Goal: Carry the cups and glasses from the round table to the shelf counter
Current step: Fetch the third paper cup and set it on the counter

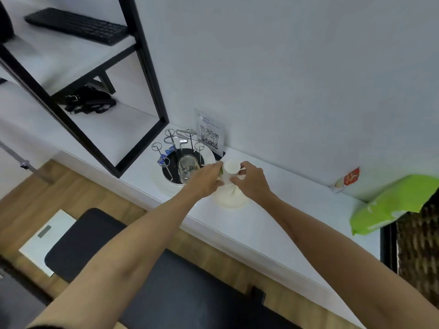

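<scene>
Both hands, left hand (206, 180) and right hand (252, 181), pinch a white cup (230, 173) upside down over a white saucer (230, 198) on the tabletop (273, 224), at 3 o'clock from the cup rack (184, 160), likely to steady its set-down.

You're in a hotel-like room (or small office): QR sign (209, 136), cup rack (180, 148), keyboard (78, 26) on black-framed shelving (142, 58).
</scene>
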